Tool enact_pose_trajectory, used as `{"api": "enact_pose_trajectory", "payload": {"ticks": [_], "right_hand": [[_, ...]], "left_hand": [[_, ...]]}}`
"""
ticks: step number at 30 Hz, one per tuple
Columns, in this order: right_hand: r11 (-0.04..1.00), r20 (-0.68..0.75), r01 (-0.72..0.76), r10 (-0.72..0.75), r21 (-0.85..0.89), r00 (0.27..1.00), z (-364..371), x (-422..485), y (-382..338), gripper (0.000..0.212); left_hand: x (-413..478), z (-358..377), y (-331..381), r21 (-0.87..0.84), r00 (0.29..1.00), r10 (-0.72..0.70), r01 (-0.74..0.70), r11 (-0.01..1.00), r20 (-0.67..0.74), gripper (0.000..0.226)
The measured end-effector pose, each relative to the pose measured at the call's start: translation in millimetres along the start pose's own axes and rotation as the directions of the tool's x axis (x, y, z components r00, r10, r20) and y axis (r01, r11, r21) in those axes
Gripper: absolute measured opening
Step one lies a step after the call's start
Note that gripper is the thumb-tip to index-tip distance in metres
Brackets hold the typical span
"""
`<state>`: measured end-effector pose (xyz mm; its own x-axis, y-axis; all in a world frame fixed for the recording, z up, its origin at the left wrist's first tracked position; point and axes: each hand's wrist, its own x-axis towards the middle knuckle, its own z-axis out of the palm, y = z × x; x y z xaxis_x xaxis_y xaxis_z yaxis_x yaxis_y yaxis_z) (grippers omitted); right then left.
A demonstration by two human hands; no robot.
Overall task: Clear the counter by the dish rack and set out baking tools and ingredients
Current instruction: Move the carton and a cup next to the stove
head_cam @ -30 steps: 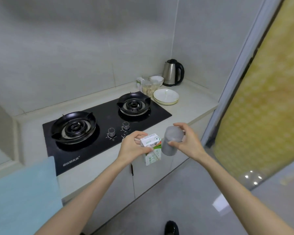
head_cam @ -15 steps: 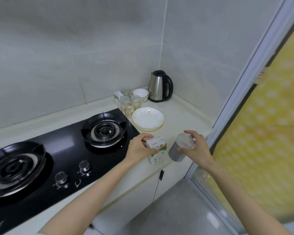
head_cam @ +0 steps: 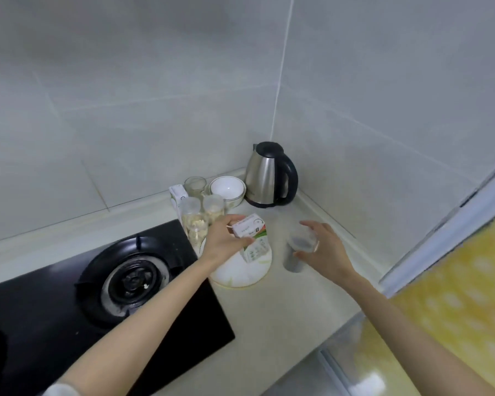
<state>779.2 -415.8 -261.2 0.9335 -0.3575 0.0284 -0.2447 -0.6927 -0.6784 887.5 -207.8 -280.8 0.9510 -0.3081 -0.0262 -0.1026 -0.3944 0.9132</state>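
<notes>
Above the plate (head_cam: 240, 274), your left hand (head_cam: 223, 242) pinched the carton (head_cam: 254, 237); your right hand (head_cam: 326, 252) gripped the grey cup (head_cam: 293, 257) just beside it.

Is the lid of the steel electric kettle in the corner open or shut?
Shut. The black lid lies flat on top of the steel electric kettle, with no gap visible.

Left hand (head_cam: 222, 241) grips a carton (head_cam: 253, 238); right hand (head_cam: 325, 252) holds a grey cup (head_cam: 297, 251).
</notes>
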Motion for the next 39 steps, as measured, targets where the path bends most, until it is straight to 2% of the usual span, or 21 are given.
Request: {"api": "enact_pose_trajectory", "payload": {"ticks": [5,9,14,17,22,28,31,34,36,39], "right_hand": [[0.998,0.106,0.062,-0.062,0.000,0.992,10,79,0,0.064],[0.980,0.144,0.146,-0.165,0.132,0.976,30,144,5,0.054],[0.980,0.205,0.169,-0.187,0.101,0.961,49,202,7,0.070],[0.972,0.272,0.218,-0.235,0.089,0.933,62,227,10,0.071],[0.964,0.318,0.255,-0.265,0.072,0.910,88,246,16,0.058],[0.965,0.340,0.240,-0.261,0.102,0.904,112,264,28,0.057],[0.938,0.359,0.340,-0.341,0.069,0.869,118,265,29,0.052],[0.877,0.348,0.475,-0.426,-0.068,0.835,118,264,26,0.047],[0.866,0.351,0.484,-0.419,-0.121,0.837,115,266,23,0.042],[0.872,0.319,0.484,-0.439,-0.074,0.840,105,264,16,0.040]], "left_hand": [[64,7,-9,0.105,0.998,-0.019,0.025,0.994,-0.057,0.050],[113,17,-22,0.177,0.990,-0.063,0.085,0.980,-0.127,0.046],[145,30,-20,0.255,0.960,-0.144,0.205,0.945,-0.238,0.053],[161,42,-23,0.314,0.955,-0.149,0.228,0.921,-0.256,0.052],[173,51,-28,0.384,0.943,-0.179,0.281,0.879,-0.280,0.052],[175,52,-38,0.449,0.952,-0.170,0.272,0.851,-0.255,0.048],[173,49,-43,0.480,0.942,-0.161,0.291,0.827,-0.293,0.048],[169,45,-42,0.479,0.931,-0.143,0.299,0.825,-0.336,0.051],[166,43,-39,0.479,0.931,-0.133,0.292,0.828,-0.339,0.053],[154,41,-30,0.484,0.934,-0.106,0.272,0.832,-0.342,0.052]]}}
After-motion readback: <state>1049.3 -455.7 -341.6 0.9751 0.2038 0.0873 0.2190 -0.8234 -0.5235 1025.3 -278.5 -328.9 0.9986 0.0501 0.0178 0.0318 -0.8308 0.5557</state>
